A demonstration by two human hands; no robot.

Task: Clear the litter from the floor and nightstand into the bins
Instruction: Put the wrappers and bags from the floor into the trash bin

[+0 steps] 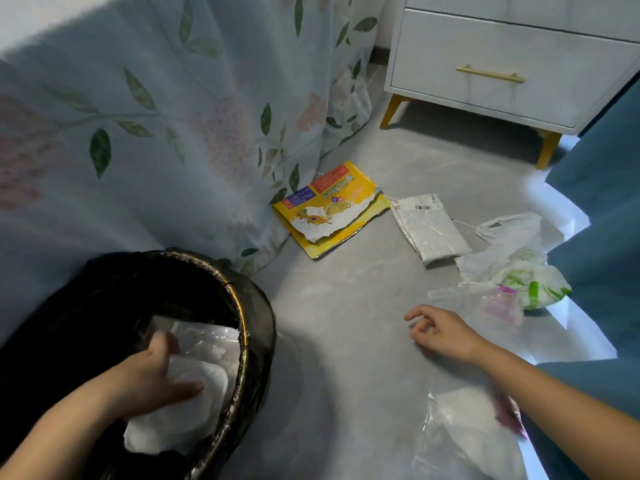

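Observation:
My left hand point(157, 374) is inside the black-lined bin point(258, 327) at lower left, holding a white crumpled wrapper point(187, 407) over clear plastic in the bin. My right hand point(440, 332) hovers just above the grey floor with fingers loosely curled and nothing in it. Ahead on the floor lie a torn yellow snack packet point(332, 209), a white mailer bag point(427, 226), a thin white plastic bag point(502, 244) and a green-and-white wrapper point(533, 284). A clear plastic bag point(460, 434) lies under my right forearm.
A floral bedspread point(156, 126) hangs to the floor on the left, touching the bin and the yellow packet. A white nightstand point(502, 64) with gold legs stands at the back right. A blue curtain point(609, 202) hangs along the right edge.

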